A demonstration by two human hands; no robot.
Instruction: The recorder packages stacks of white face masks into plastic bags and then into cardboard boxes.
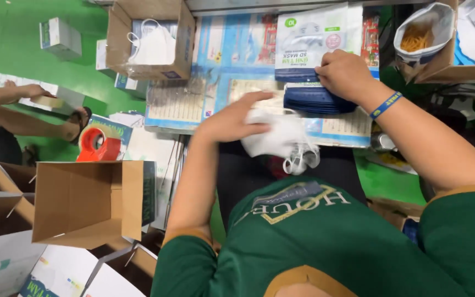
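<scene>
White soft fabric face masks [275,135], a loose bunch with thin ear loops dangling below, sat under the left hand [232,118] at the near edge of the tabletop [215,71]. Left grip was flat, fingers spread, pressing more than pinching. Judged light, limp and compressible; loops likely to snag, so better taken by the folded body than the loops.

Right hand [343,74] had its grip curled shut on the edge of a dark blue stack of folded masks [311,99], half inside a white glossy plastic mask pouch [310,41]. The pouch looked slippery and the stack prone to fanning out.

Containers: a brown cardboard box [152,38] at the far edge held white masks in clear wrap; an open brown carton [86,201] on the left looked empty; a plastic-lined box [427,41] at right held yellow strips. A red tape dispenser [97,146] lay nearby. Another person's hand [28,91] held a small box at far left.
</scene>
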